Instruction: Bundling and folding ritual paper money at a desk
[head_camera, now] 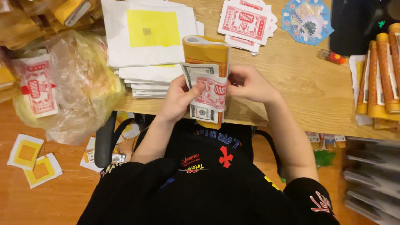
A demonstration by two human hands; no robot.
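A thick bundle of paper (207,79) stands upright over the table's near edge: folded orange-yellow sheets at the back, grey-green banknote-like sheets and a red-and-white note in front. My left hand (179,98) grips its left side, thumb pressed on the red note. My right hand (249,84) holds the bundle's right edge, fingers curled behind it.
A stack of white sheets with yellow squares (148,39) lies on the wooden table (300,87). Red notes (246,23) and blue octagonal papers (306,18) sit at the back, orange rolls (383,75) at right, a plastic bag (79,87) with a red note at left.
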